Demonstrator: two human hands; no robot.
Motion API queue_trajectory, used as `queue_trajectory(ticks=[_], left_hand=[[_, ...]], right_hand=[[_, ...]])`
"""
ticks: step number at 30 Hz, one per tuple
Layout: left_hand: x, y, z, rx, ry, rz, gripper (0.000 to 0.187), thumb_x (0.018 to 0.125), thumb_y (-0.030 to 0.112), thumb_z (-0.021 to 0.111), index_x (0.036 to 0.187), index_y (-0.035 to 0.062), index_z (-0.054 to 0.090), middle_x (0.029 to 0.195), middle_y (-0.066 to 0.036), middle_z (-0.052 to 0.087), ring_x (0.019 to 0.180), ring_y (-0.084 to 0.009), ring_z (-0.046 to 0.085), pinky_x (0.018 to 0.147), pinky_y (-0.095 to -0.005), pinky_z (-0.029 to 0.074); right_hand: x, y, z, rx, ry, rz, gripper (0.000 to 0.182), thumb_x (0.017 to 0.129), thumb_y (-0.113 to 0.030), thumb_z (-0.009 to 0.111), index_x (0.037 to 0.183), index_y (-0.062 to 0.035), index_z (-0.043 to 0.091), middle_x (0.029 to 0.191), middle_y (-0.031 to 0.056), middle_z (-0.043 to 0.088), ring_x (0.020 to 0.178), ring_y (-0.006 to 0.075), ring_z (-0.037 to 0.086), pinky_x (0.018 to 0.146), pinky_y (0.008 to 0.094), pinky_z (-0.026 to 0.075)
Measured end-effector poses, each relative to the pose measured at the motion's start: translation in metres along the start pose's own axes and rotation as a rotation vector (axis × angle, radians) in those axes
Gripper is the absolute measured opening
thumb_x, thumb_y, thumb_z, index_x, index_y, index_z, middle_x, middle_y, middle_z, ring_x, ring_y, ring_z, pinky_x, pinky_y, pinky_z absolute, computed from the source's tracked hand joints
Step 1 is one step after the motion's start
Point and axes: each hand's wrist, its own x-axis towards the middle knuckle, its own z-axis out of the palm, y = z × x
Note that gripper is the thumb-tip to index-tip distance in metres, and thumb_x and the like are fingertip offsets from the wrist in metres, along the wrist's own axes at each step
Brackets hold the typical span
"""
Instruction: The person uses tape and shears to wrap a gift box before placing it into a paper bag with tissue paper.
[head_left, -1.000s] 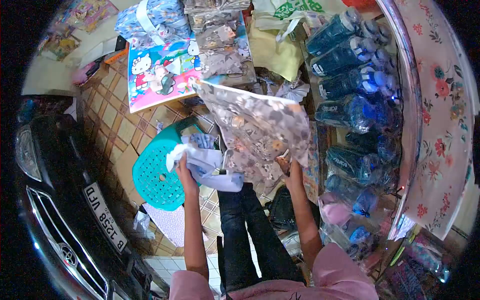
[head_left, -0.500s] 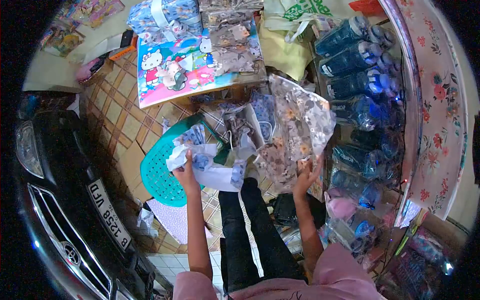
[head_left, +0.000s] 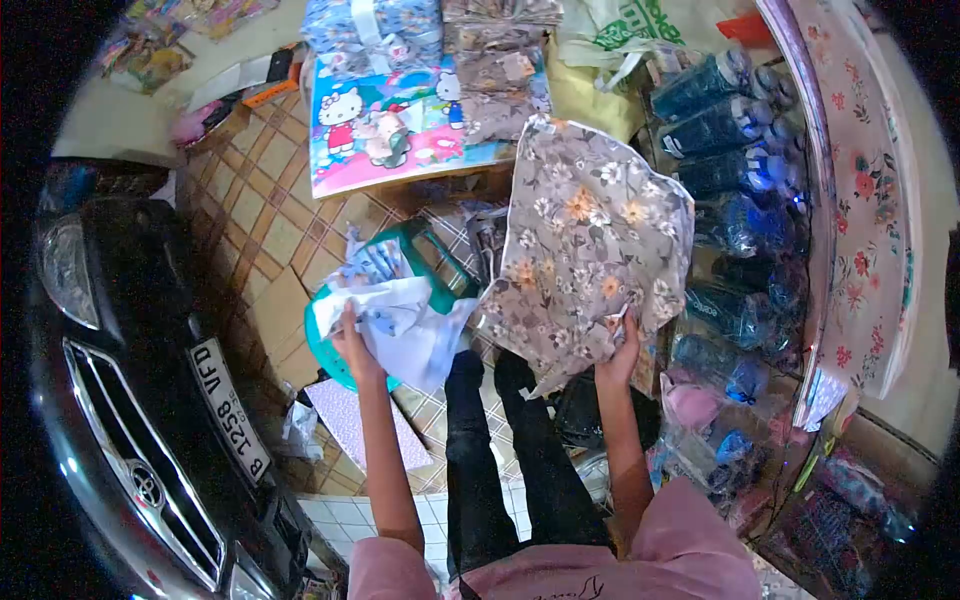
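My left hand grips a white and blue floral cloth, which hangs in folds over a green plastic stool. On the right, my right hand holds the lower edge of a grey-brown cloth with white and orange flowers. That cloth is spread wide and stands up in front of me, its left corner close to the blue cloth. The thumb and fingers of each hand are closed on the fabric.
A low table with a cartoon cover bears a blue floral bundle and folded brown floral packs. Wrapped blue bottles line the right side. A black car stands at the left; a purple board lies on the floor.
The brown floral cloth has been raised and spread out wider, now hiding the bag behind it. The blue and white cloth has opened out and hangs lower. The view has shifted slightly.
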Motion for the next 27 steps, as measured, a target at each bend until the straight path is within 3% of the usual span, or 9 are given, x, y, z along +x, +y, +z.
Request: queue_trajectory(ticks=[4,7,8,9,12,16,19,23,27], left_hand=[[0.023,-0.026,-0.027,0.101,-0.008,0.222,0.070,0.075,0.021,0.071,0.126,-0.0018,0.030,0.115,-0.013,0.049,0.102,-0.0229,0.050,0.089,-0.0336,0.041],[0.040,-0.040,-0.065,0.436,0.048,0.405,0.088,0.070,0.019,0.076,0.134,0.0003,0.018,0.123,-0.021,0.039,0.110,-0.0305,0.044,0.093,-0.0375,0.039],[0.050,-0.047,-0.081,0.667,0.117,0.570,0.089,0.069,0.020,0.076,0.134,0.0017,0.018,0.124,-0.023,0.037,0.113,-0.0329,0.042,0.094,-0.0397,0.038],[0.055,-0.050,-0.093,0.899,0.187,0.730,0.091,0.069,0.020,0.077,0.135,0.0030,0.017,0.125,-0.026,0.034,0.115,-0.0354,0.040,0.095,-0.0419,0.037],[0.036,-0.015,-0.086,0.885,0.074,0.680,0.073,0.069,0.020,0.075,0.130,0.0102,0.035,0.129,-0.023,0.032,0.117,-0.0406,0.035,0.097,-0.0473,0.032],[0.035,-0.002,-0.090,1.149,-0.184,0.923,0.039,0.075,0.014,0.067,0.113,0.0095,0.055,0.127,-0.019,0.036,0.117,-0.0377,0.036,0.097,-0.0466,0.030],[0.024,0.010,-0.075,1.071,-0.212,0.873,0.027,0.078,0.008,0.062,0.105,0.0073,0.060,0.126,-0.019,0.036,0.116,-0.0352,0.037,0.097,-0.0465,0.030],[0.002,0.023,-0.030,0.774,-0.516,0.684,0.041,0.081,0.015,0.062,0.118,0.0042,0.049,0.126,-0.018,0.041,0.118,-0.0286,0.040,0.100,-0.0386,0.029],[-0.028,0.015,0.011,0.394,-0.784,-0.033,0.050,0.079,0.023,0.067,0.120,0.0003,0.048,0.115,-0.011,0.055,0.104,-0.0193,0.051,0.091,-0.0319,0.038]], right_hand=[[-0.026,0.006,0.005,-0.039,-0.099,0.083,0.024,0.082,-0.033,0.062,0.092,-0.0112,0.057,0.078,-0.0003,0.056,0.069,0.0106,0.055,0.061,0.0268,0.047],[-0.041,0.018,0.016,-0.290,-0.067,0.141,0.036,0.084,-0.029,0.060,0.111,-0.0047,0.055,0.095,0.0033,0.060,0.084,0.0129,0.058,0.072,0.0267,0.046],[-0.051,0.028,0.034,-0.232,-0.030,0.037,0.024,0.079,-0.030,0.067,0.085,-0.0079,0.061,0.078,0.0013,0.060,0.064,0.0111,0.055,0.060,0.0249,0.045],[-0.050,0.037,0.027,-0.283,-0.085,0.069,0.024,0.079,-0.030,0.067,0.086,-0.0070,0.061,0.079,0.0021,0.060,0.065,0.0114,0.056,0.061,0.0252,0.045],[-0.029,0.067,0.000,-0.381,-0.166,0.111,0.024,0.078,-0.026,0.069,0.083,-0.0041,0.062,0.079,0.0036,0.061,0.068,0.0123,0.057,0.064,0.0266,0.046],[-0.044,0.074,0.008,-0.319,-0.171,0.198,0.042,0.081,-0.021,0.065,0.116,-0.0007,0.054,0.111,0.0056,0.058,0.103,0.0154,0.053,0.085,0.0271,0.041],[-0.042,0.074,0.002,-0.326,-0.198,0.231,0.043,0.080,-0.021,0.065,0.117,-0.0008,0.053,0.113,0.0049,0.057,0.105,0.0153,0.053,0.087,0.0265,0.040],[-0.048,0.055,0.004,-0.264,-0.252,0.225,0.035,0.078,-0.023,0.067,0.106,-0.0052,0.058,0.090,0.0023,0.060,0.078,0.0097,0.057,0.066,0.0250,0.045],[-0.027,0.037,-0.021,-0.324,-0.255,0.196,0.048,0.078,-0.028,0.067,0.116,-0.0028,0.051,0.111,0.0059,0.055,0.090,0.0143,0.057,0.080,0.0275,0.045]])
